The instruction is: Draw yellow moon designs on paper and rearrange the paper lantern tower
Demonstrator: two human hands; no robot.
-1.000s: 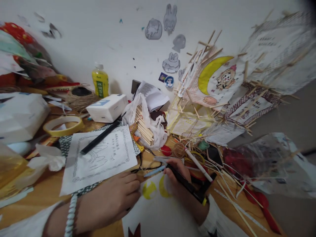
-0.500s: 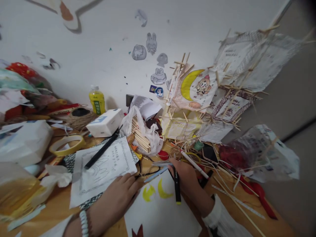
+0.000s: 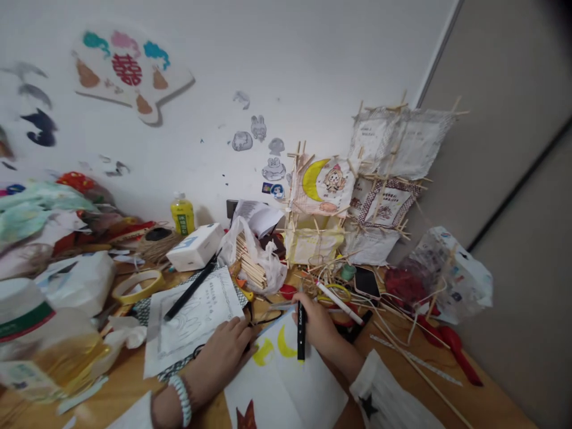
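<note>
My left hand (image 3: 223,351) lies palm down with its fingers stretched out, beside the left edge of a white sheet of paper (image 3: 286,393). Two yellow shapes are on this sheet, a crescent moon (image 3: 286,342) and a rounder patch (image 3: 263,353). Near its bottom edge is a dark red pointed shape (image 3: 246,415). Over the sheet's top right part, my right hand (image 3: 316,325) is closed round a black marker (image 3: 301,330) with a yellow end pointing down. Left of my left hand lies a line drawing (image 3: 194,322), a black pen (image 3: 190,292) across it.
A white box (image 3: 195,247), yellow tape roll (image 3: 137,287), drink bottle (image 3: 182,214) and bag of sticks (image 3: 250,265) stand behind. A stick-and-paper lantern frame (image 3: 322,238) rises at the back right. A phone (image 3: 367,282) and white marker (image 3: 339,302) lie right. A large jug (image 3: 44,345) stands left.
The view has tilted up and turned left, bringing a fan-shaped wall decoration and the jug's top into sight. My right hand keeps the marker; my left hand still lies flat.
</note>
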